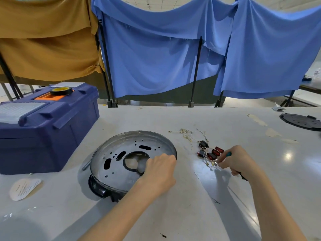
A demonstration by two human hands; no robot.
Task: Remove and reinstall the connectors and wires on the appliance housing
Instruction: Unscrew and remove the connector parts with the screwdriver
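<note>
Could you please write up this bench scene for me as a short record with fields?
Work piece: round metal housing, lying on the table over a black part
Left hand: fingers curled at the housing's central opening
Right hand: grips a teal-tipped tool, close to a wire terminal
Connectors: red-and-black switches with wires, off the housing, on the table
Loose wires: beyond the switches
Elsewhere: blue toolbox at left, tape roll on top
</note>
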